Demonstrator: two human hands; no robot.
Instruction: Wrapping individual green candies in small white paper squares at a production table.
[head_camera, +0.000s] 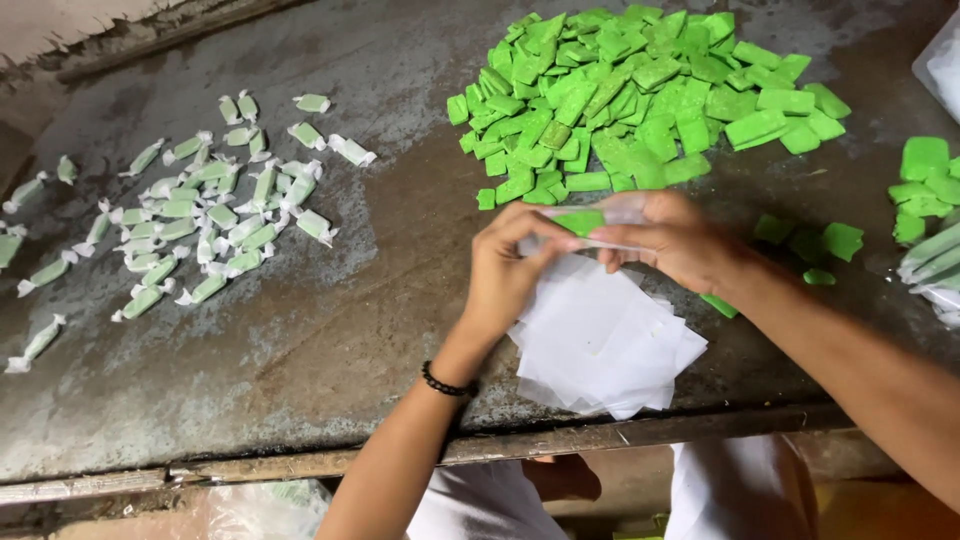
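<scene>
- Left hand, with a black bead bracelet at the wrist, pinching one end of a clear plastic wrapper sheet between thumb and fingers.
- Right hand closed on the other end of the same wrapper, a green rectangular candy block lying inside it, held just above the desk.
- Directly beneath both hands: a loose stack of white square wrapper sheets near the front edge of the dark, worn metal desk.
- Far, right of centre: a big heap of unwrapped green candy blocks.
- Far left: a scattered group of wrapped candies with twisted ends, well apart from the hands.
</scene>
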